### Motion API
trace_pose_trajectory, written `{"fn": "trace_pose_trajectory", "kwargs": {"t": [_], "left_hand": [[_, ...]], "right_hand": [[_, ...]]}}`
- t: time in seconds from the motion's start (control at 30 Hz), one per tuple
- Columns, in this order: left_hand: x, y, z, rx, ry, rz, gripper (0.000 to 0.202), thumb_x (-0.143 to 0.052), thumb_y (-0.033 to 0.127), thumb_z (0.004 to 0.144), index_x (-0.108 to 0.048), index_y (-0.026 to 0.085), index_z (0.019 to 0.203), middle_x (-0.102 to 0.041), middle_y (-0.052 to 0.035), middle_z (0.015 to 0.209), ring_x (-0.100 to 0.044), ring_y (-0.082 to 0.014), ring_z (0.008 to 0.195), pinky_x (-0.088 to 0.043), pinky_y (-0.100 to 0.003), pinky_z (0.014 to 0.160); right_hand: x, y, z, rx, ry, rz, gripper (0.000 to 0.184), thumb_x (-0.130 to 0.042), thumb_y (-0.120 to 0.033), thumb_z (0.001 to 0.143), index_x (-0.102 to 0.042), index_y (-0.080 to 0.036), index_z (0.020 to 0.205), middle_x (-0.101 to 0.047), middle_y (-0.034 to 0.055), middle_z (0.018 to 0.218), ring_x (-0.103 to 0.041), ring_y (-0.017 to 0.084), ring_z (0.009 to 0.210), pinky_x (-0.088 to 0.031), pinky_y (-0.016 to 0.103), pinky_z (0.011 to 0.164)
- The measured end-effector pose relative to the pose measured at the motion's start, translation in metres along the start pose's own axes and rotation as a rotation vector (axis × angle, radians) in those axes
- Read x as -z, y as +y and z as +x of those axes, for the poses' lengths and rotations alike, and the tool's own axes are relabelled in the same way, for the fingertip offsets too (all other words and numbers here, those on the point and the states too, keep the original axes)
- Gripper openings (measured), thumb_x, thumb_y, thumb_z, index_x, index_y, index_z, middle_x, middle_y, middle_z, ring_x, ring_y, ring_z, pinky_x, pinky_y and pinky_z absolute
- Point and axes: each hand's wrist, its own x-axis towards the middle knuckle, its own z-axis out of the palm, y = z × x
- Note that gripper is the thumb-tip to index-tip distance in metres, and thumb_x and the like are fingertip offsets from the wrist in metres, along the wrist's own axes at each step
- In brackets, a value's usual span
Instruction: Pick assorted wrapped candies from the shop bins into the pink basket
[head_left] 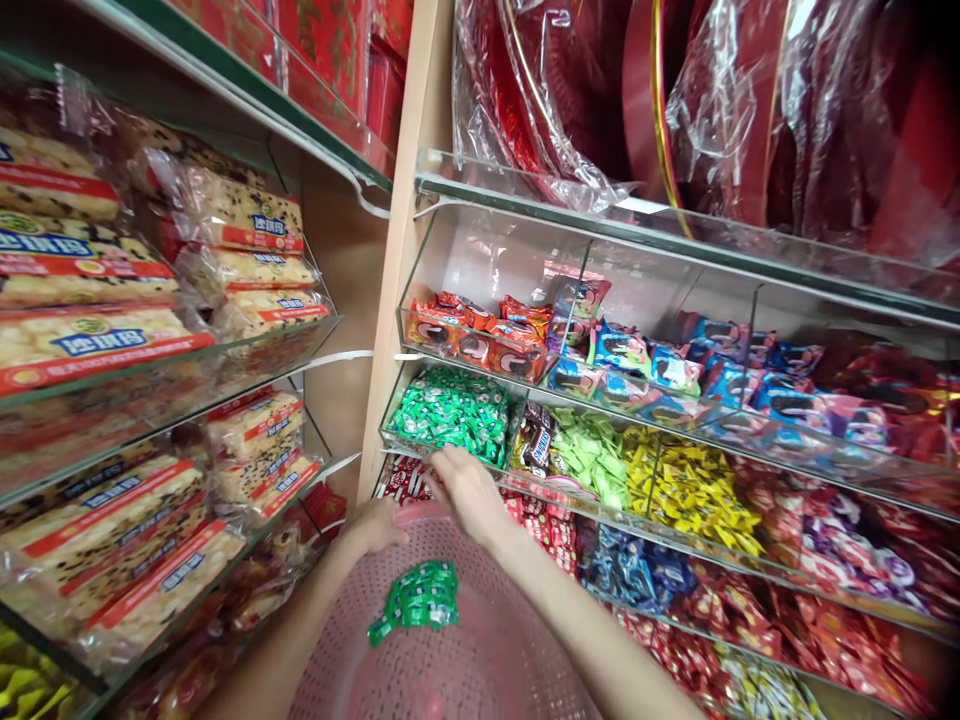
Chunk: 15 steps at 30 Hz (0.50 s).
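Observation:
My left hand (373, 526) grips the far rim of a pink perforated basket (480, 660) held low in front of me. A small heap of green wrapped candies (417, 598) lies in the basket. My right hand (466, 488) reaches over the basket to the front edge of a clear bin of the same green candies (452, 410); its fingers are curled, and I cannot make out whether they hold anything.
Clear acrylic bins on the right hold orange (480, 335), blue (675, 370), lime green (592, 450), yellow (690, 490) and red (547, 525) sweets. Left shelves carry bagged rice cakes (90, 340). A wooden upright (390, 300) divides them. Red wrapped goods (675, 100) sit above.

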Motion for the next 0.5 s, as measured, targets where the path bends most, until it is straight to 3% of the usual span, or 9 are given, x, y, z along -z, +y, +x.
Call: {"fn": "trace_pose_trajectory", "kwargs": {"t": [0.1,0.27,0.37,0.5], "left_hand": [[0.003,0.001,-0.002,-0.024,0.001,0.004,0.035,-0.062,0.044,0.056,-0.065,0.022,0.082,-0.069,-0.0042,0.082,-0.062,-0.0208,0.077,-0.039,-0.024,0.055],[0.008,0.0,-0.009,-0.021,-0.008,-0.011,0.032,-0.061,0.043,0.057,-0.066,0.023,0.081,-0.07,-0.0031,0.079,-0.063,-0.0187,0.075,-0.038,-0.022,0.054],[0.009,0.0,-0.011,-0.024,-0.001,-0.01,0.03,-0.061,0.044,0.057,-0.067,0.024,0.079,-0.07,-0.0026,0.078,-0.063,-0.0187,0.074,-0.037,-0.022,0.053],[0.008,-0.001,-0.009,-0.026,-0.014,-0.008,0.03,-0.061,0.045,0.058,-0.067,0.025,0.08,-0.07,-0.0018,0.076,-0.063,-0.0185,0.073,-0.037,-0.022,0.053]], "right_hand": [[0.017,0.012,0.027,-0.09,0.034,-0.068,0.022,-0.04,-0.023,0.088,-0.051,-0.02,0.107,-0.05,0.0062,0.093,-0.046,0.018,0.089,-0.036,0.029,0.076],[0.006,0.021,0.044,-0.141,0.005,-0.089,0.018,-0.042,-0.023,0.086,-0.06,-0.019,0.087,-0.05,0.005,0.086,-0.045,0.017,0.084,-0.035,0.026,0.07],[0.005,0.018,0.04,-0.128,0.093,-0.075,0.023,-0.039,-0.025,0.088,-0.06,-0.018,0.082,-0.05,0.0042,0.083,-0.045,0.016,0.082,-0.035,0.026,0.07],[0.012,0.007,0.013,-0.057,0.235,0.053,0.028,-0.031,-0.029,0.091,-0.058,-0.019,0.093,-0.053,0.0045,0.084,-0.048,0.016,0.083,-0.037,0.027,0.075]]}}
